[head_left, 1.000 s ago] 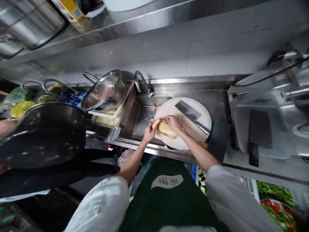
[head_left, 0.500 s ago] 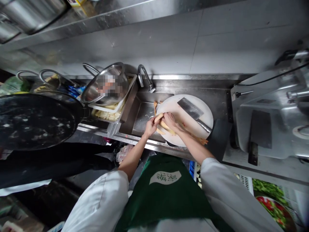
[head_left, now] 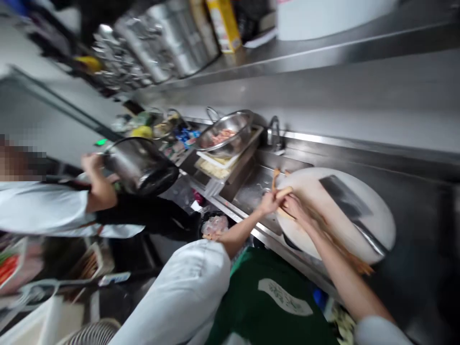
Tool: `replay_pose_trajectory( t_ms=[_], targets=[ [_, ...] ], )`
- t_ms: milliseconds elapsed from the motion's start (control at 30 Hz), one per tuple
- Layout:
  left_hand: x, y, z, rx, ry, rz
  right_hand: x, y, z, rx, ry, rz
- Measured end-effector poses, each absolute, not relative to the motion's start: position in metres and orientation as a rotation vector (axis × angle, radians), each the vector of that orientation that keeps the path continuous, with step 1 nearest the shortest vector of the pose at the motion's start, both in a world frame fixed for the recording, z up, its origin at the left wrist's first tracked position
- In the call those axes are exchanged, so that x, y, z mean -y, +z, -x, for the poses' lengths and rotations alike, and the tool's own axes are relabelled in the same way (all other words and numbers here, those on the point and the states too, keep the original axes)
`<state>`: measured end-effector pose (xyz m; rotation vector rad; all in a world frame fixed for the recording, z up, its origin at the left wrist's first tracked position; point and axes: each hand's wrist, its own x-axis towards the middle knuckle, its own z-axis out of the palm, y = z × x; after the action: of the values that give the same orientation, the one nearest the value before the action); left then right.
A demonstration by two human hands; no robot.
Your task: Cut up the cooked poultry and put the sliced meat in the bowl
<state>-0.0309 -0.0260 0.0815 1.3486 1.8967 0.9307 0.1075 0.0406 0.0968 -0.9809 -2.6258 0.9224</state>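
Over the left edge of a round white cutting board (head_left: 381, 220), my left hand (head_left: 268, 203) is closed around a long pale-yellow piece of food (head_left: 284, 192). My right hand (head_left: 293, 207) is closed against the same piece from the other side; its fingertips are partly hidden. More yellowish strips lie beneath and beside my hands. One orange, claw-like end (head_left: 275, 177) reaches over the sink (head_left: 247, 194), and another (head_left: 362, 268) lies at the board's near edge. A cleaver (head_left: 343, 195) rests flat on the board, its handle towards the near right.
Left of the sink, a metal bowl (head_left: 244, 141) of pinkish pieces sits tilted on stacked trays. The tap (head_left: 275, 134) stands behind the sink. Further left, a co-worker's hand (head_left: 92, 164) grips a large dark pot (head_left: 131, 165). A lined bin (head_left: 214, 225) stands below the counter.
The view has swung left, so the board and my hands appear further right. The co-worker's large pot has tipped and moved away. My hands keep their hold on the yellow piece.
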Motion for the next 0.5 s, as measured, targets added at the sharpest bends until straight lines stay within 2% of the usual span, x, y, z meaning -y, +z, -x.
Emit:
replay_pose_trajectory(
  t_ms=[300, 500],
  targets=[
    [0.019, 0.085, 0.031, -1.952, 1.020, -1.487, -0.046, 0.072, -0.109, 2.571, 0.762, 1.047],
    [0.007, 0.089, 0.033, -2.032, 0.890, -1.527, -0.039, 0.068, -0.115, 2.522, 0.726, 0.940]
  ],
)
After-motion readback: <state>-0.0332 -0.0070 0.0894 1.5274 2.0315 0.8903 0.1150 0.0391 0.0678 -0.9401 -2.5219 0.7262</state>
